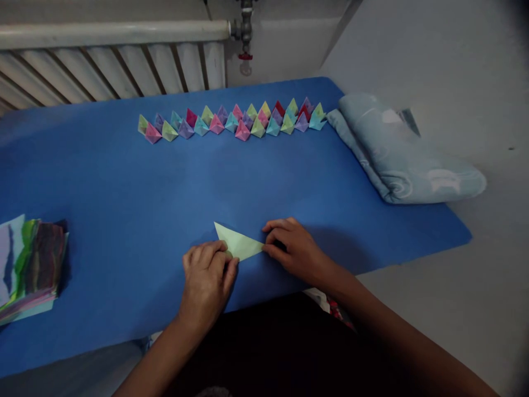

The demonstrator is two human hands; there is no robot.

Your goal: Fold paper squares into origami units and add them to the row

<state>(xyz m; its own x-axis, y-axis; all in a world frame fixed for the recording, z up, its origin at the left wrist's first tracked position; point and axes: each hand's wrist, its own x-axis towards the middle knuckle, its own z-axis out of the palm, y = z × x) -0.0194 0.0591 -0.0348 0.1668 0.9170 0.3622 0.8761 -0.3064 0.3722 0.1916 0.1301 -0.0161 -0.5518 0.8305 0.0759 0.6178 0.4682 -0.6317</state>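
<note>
A pale green sheet of paper [241, 244], folded into a triangle, lies near the front edge of the blue surface. My left hand [209, 270] is closed on its lower left part, with thumb and fingers over the paper and hiding that corner. At the sheet's right tip, my right hand [290, 242] pinches the point between thumb and fingers. Toward the back stand several small folded paper boats [242, 130] in pink, green, blue, purple and yellow, set out in rows.
At the left edge sits a stack of coloured paper [41, 264]. A folded light blue blanket [413, 160] rests at the right, against the wall. Behind the blue surface [136, 193] are a white radiator [111, 36] and a pipe valve with a red handle [245, 56].
</note>
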